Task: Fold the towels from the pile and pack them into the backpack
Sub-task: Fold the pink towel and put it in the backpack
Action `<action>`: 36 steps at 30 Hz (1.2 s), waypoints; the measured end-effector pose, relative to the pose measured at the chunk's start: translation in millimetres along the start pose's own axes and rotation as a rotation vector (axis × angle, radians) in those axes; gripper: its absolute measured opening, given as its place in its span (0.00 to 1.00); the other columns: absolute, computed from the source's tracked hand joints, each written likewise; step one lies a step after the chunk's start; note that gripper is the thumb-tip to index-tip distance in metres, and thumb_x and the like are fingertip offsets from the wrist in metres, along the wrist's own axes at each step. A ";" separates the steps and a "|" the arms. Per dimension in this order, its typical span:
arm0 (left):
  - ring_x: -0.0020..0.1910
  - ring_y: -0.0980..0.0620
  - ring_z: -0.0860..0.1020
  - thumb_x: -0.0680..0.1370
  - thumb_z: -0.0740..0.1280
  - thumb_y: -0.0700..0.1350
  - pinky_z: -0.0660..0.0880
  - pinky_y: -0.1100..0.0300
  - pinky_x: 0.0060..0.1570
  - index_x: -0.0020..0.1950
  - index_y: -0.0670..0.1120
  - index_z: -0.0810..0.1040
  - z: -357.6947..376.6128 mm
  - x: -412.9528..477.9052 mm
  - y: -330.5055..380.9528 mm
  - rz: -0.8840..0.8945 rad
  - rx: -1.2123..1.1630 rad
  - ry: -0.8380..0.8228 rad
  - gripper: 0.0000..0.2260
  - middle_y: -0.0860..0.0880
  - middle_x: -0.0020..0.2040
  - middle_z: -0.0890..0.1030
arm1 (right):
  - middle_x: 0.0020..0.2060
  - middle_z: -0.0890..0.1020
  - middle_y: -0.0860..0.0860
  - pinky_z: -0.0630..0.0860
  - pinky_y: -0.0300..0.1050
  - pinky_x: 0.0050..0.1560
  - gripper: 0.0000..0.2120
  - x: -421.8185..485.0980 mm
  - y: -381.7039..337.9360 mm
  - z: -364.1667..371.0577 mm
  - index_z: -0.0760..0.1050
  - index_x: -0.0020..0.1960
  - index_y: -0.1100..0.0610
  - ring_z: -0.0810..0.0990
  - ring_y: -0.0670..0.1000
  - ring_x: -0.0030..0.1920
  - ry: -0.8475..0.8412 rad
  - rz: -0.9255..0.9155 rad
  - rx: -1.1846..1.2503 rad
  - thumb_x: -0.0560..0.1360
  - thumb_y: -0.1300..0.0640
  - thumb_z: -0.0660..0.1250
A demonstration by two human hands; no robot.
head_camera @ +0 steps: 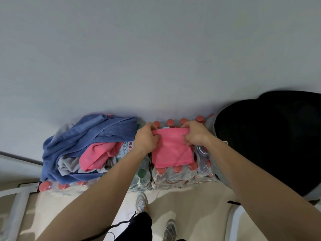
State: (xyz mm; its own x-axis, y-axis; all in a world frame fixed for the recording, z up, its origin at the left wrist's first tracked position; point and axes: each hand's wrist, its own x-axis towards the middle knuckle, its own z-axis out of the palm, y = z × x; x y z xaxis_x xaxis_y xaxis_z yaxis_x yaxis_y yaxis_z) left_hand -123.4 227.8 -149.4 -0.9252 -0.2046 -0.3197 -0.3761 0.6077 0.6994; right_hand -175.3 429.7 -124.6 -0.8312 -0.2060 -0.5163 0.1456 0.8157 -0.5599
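1. Nearest me are my forearms, and below them a shoe (pixel 142 202) on the floor.
2. Both hands are grasping. The left hand (pixel 146 138) pinches the left end of the pink towel (pixel 173 152) at its far fold, and the right hand (pixel 195 134) pinches the right end.
3. The towel lies folded on the wrapped bottle packs (pixel 173 179), between the pile (pixel 83 141) and the backpack (pixel 269 140).
4. Risk: the caps make a bumpy bed, so I judge the fold could skew if I release one side first. The near edge could also slide off toward the floor.
5. Risk: the pile slumps loosely just beside my left arm, and a careless sweep could drag a towel off.
6. Containers: the backpack is a dark mass at the right, against the packs. I cannot tell whether its mouth is open or what is inside. The packs hold red-capped bottles, with a green cap showing in the middle pack.
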 end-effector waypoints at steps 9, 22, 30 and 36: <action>0.43 0.55 0.75 0.68 0.73 0.39 0.69 0.68 0.38 0.42 0.51 0.74 -2.4 -56.0 -10.1 0.149 -0.013 -0.081 0.10 0.53 0.48 0.77 | 0.47 0.81 0.45 0.76 0.42 0.46 0.03 -53.9 13.3 8.2 0.77 0.45 0.47 0.80 0.47 0.48 0.009 -0.071 0.103 0.73 0.55 0.67; 0.52 0.53 0.74 0.69 0.71 0.58 0.76 0.58 0.40 0.43 0.54 0.75 20.4 -90.0 -34.3 0.457 0.517 -0.023 0.11 0.60 0.60 0.71 | 0.76 0.64 0.52 0.65 0.53 0.72 0.12 -81.4 29.8 60.9 0.78 0.48 0.52 0.69 0.56 0.71 0.099 -0.098 -0.243 0.80 0.45 0.62; 0.60 0.46 0.73 0.81 0.55 0.54 0.70 0.49 0.57 0.59 0.47 0.74 53.4 -68.0 -2.1 0.293 0.582 0.152 0.15 0.48 0.60 0.76 | 0.64 0.71 0.53 0.76 0.53 0.55 0.24 -83.1 11.8 71.8 0.68 0.67 0.54 0.72 0.55 0.63 0.319 -0.051 -0.580 0.77 0.42 0.65; 0.62 0.45 0.72 0.83 0.51 0.56 0.69 0.47 0.57 0.61 0.52 0.73 71.7 -65.7 -20.0 0.295 0.569 0.155 0.15 0.49 0.62 0.74 | 0.76 0.65 0.50 0.54 0.51 0.77 0.24 -61.6 15.8 63.6 0.61 0.77 0.53 0.60 0.52 0.76 0.194 -0.312 -0.479 0.82 0.49 0.52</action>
State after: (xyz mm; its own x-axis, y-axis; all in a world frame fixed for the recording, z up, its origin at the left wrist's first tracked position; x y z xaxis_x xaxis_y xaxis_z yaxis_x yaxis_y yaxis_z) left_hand -51.4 284.1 -188.2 -0.9979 -0.0495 -0.0408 -0.0590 0.9574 0.2828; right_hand -87.7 421.0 -142.9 -0.8850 -0.4095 -0.2217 -0.3416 0.8944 -0.2886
